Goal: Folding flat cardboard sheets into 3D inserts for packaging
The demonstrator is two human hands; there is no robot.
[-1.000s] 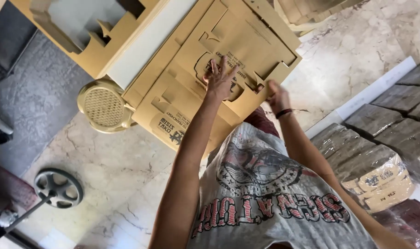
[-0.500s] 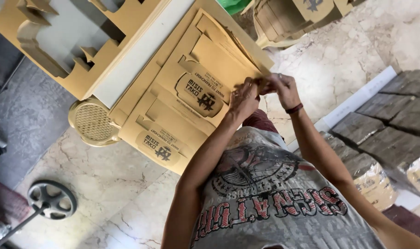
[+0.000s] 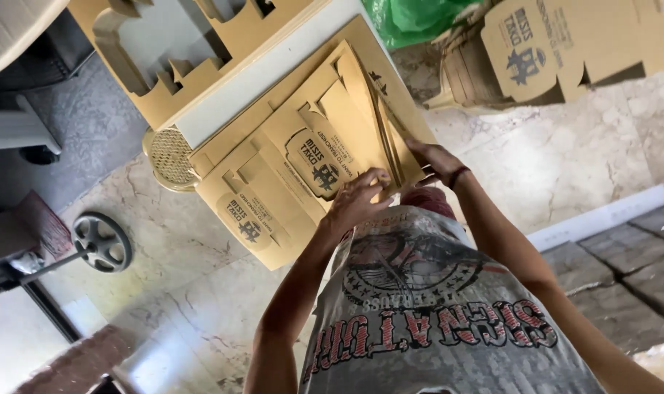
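A stack of flat tan cardboard box blanks (image 3: 273,190) with dark printed logos lies in front of me on a beige stool. My left hand (image 3: 357,198) pinches the near edge of the top blank. My right hand (image 3: 435,159), a dark band on its wrist, grips the same blank's near corner. Between the hands a flap of the top cardboard blank (image 3: 372,109) stands raised and creased up from the stack. Below the hands is my grey printed T-shirt (image 3: 427,314).
The beige plastic stool (image 3: 170,157) has a mesh seat. Tan die-cut cardboard sheets (image 3: 164,51) lie at the upper left. Folded boxes (image 3: 565,44) and a green plastic bag (image 3: 412,18) sit at the top right. Wrapped bundles (image 3: 631,270) lie at the right, a small wheel (image 3: 102,241) at the left, on a marble floor.
Both hands have come from pressing on the middle of the blank to its near edge. A flap now stands lifted. The view has shifted.
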